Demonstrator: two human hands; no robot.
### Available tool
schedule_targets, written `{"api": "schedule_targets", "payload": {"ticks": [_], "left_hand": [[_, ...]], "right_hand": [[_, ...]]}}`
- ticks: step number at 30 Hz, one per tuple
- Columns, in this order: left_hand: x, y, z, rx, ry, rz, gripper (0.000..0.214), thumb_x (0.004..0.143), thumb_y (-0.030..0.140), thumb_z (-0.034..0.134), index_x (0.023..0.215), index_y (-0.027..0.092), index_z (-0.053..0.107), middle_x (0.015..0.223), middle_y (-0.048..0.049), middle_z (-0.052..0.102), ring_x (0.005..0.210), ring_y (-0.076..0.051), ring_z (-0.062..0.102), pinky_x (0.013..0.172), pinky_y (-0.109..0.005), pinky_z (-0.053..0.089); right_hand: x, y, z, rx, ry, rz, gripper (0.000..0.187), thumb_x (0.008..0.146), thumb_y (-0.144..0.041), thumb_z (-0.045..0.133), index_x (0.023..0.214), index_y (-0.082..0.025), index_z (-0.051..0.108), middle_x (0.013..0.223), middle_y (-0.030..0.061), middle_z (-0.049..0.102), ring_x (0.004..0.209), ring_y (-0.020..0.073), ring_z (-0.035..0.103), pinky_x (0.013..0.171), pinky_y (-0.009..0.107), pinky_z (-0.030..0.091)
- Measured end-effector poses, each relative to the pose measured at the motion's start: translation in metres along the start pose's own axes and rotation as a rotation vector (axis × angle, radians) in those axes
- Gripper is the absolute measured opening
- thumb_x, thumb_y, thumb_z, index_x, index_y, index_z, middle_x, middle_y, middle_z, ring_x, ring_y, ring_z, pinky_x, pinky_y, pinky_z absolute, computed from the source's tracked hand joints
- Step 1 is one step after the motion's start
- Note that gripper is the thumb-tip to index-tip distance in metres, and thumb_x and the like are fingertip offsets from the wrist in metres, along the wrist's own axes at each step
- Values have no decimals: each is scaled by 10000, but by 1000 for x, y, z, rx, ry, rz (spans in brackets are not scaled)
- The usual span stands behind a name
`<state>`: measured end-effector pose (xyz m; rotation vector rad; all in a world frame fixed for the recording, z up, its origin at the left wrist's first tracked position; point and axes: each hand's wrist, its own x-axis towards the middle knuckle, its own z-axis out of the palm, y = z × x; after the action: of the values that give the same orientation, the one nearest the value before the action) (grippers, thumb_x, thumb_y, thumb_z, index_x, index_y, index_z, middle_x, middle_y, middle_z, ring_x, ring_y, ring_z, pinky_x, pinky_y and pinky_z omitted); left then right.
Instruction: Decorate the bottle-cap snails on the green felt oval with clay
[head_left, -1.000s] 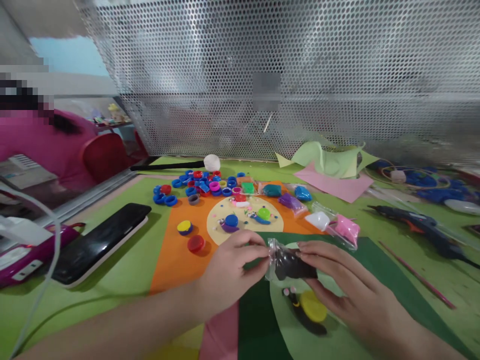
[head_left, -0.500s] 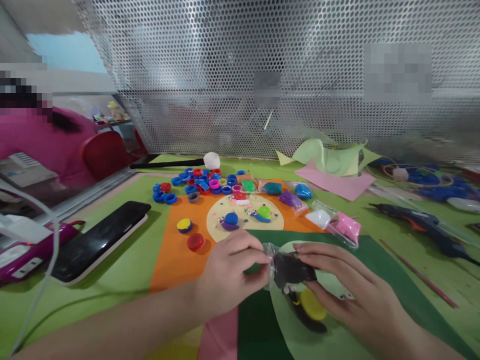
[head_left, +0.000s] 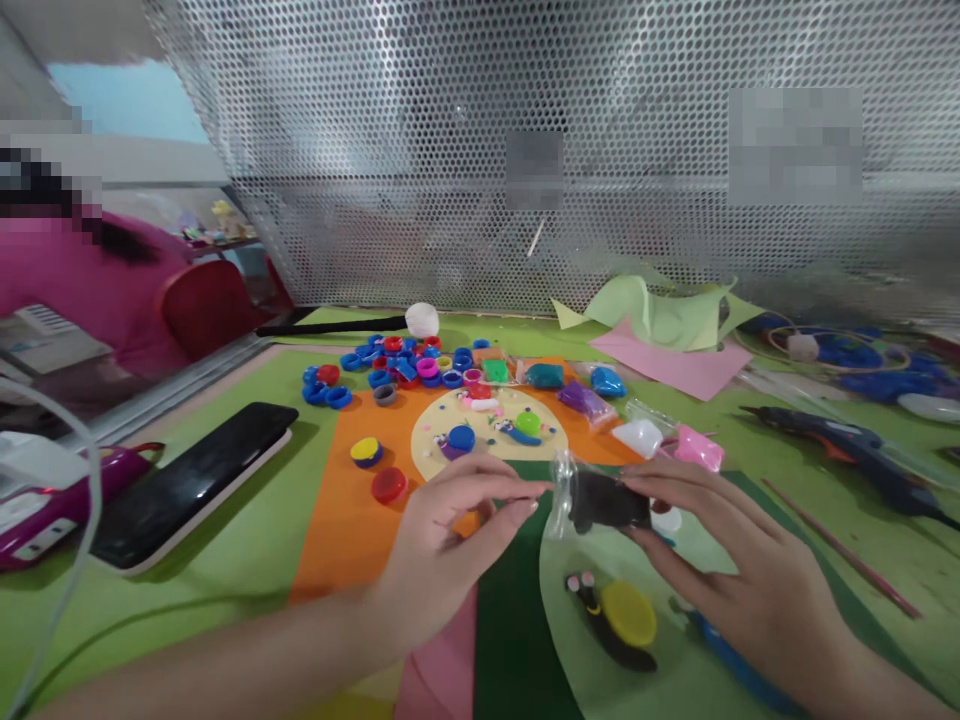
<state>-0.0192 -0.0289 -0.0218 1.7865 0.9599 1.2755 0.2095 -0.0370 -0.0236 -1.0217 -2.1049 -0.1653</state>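
My right hand (head_left: 720,570) grips a small clear bag of black clay (head_left: 604,500) just above the table. My left hand (head_left: 457,535) sits close to the bag's open left end, thumb and forefinger drawn together at the plastic edge. Below the bag, on a pale green paper shape (head_left: 675,650), lies a black clay snail with a yellow cap shell (head_left: 626,615). A round beige disc (head_left: 487,430) with small cap-and-clay figures lies beyond my hands on orange paper (head_left: 337,520).
Several blue, red and pink bottle caps (head_left: 397,365) and small clay bags (head_left: 592,395) lie at the back. A black phone (head_left: 195,480) and a magenta device (head_left: 45,495) lie left. A glue gun (head_left: 847,445) lies right. A perforated metal screen (head_left: 525,150) stands behind. A person in pink sits far left.
The bag of black clay has risen and shifted slightly right with my right hand. My left fingers have loosened from the bag and now pinch only at its open edge.
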Motion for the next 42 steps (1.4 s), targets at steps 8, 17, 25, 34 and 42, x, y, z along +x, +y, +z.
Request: {"api": "schedule_targets", "payload": {"ticks": [8, 17, 25, 34, 42], "left_hand": [[2, 0, 1, -71, -99, -84, 209, 789, 167, 620, 923, 293, 719, 807, -14, 616, 721, -117, 577, 618, -201, 489], [-2, -2, 4, -148, -184, -82, 335, 863, 118, 453, 1041, 314, 658, 919, -26, 546, 677, -97, 564, 540, -199, 475], [-2, -1, 3, -151, -235, -124, 223, 843, 150, 522, 924, 266, 694, 849, -19, 574, 656, -90, 561, 565, -198, 465], [-2, 1, 4, -158, -270, -62, 24, 727, 213, 691, 731, 194, 705, 716, -30, 576, 591, -116, 524, 521, -229, 459], [-1, 1, 6, -117, -323, -11, 129, 807, 169, 589, 818, 192, 715, 749, -41, 605, 629, -120, 540, 543, -224, 449]], "right_hand": [[-5, 15, 5, -49, 6, 84, 240, 829, -234, 541, 1068, -218, 547, 968, 65, 631, 850, 217, 625, 713, 354, 533], [0, 19, 3, -134, 21, 33, 221, 831, -228, 545, 1052, -236, 535, 967, 60, 643, 956, 260, 584, 849, 455, 474], [-4, 20, 3, -133, -12, 72, 243, 840, -246, 535, 1080, -204, 530, 1001, 66, 620, 938, 215, 594, 788, 372, 515], [-1, 19, 1, -146, -31, 125, 219, 864, -289, 477, 1075, -243, 513, 920, 57, 609, 599, 153, 573, 583, 316, 521], [14, 44, 12, -162, 29, 258, 264, 831, -211, 492, 1088, -177, 542, 1127, 110, 586, 588, 121, 611, 573, 286, 546]]}}
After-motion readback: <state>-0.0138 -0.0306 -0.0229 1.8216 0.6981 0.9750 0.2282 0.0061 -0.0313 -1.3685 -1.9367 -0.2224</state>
